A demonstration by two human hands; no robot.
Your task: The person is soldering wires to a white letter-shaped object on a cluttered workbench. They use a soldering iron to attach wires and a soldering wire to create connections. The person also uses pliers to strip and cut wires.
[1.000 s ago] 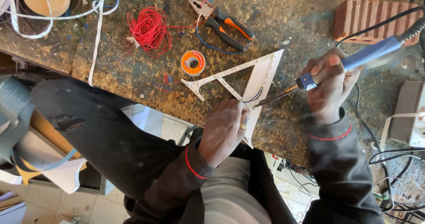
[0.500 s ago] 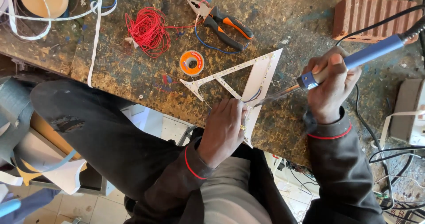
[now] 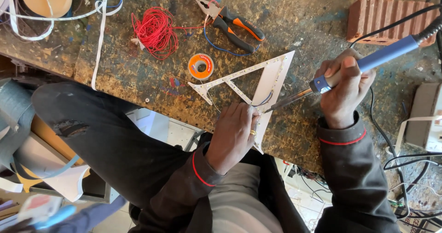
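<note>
Item: white triangular frame [image 3: 269,83] edged with LED strip, flat on the stained workbench [image 3: 138,72], near its front edge.

Left hand [image 3: 232,136]: palm down, fingers curled onto the frame's near edge, pressing it; the frame runs from the fingertips toward 1 o'clock. Whether it pinches anything is not visible.

Right hand [image 3: 345,92]: closed around the blue handle of a soldering iron [image 3: 350,72]; tip points toward 8 o'clock, meeting the frame just beside the left fingertips.

Also on the bench: orange solder spool [image 3: 200,66] at 10 o'clock of the frame; red wire coil [image 3: 154,30] and orange-handled pliers [image 3: 232,23] beyond; red brick [image 3: 384,14] at 1 o'clock.
</note>
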